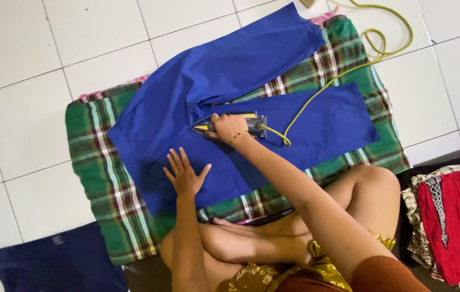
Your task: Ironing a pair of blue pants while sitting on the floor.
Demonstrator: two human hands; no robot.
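Observation:
A pair of blue trousers (197,92) lies spread flat on a green plaid cloth (94,162) laid on the tiled floor. My right hand (228,127) grips the handle of a grey and yellow iron (255,123), which rests on the trousers near the crotch seam. My left hand (185,174) lies flat on the blue fabric just below the iron, with its fingers spread. A yellow cord (316,93) runs from the iron's back across one trouser leg toward the top right.
A folded dark blue garment (57,262) lies on the floor at the lower left. A pile of red and patterned cloth (452,221) sits at the right. My crossed legs (295,227) are against the plaid cloth's near edge. White floor tiles (19,108) surround it.

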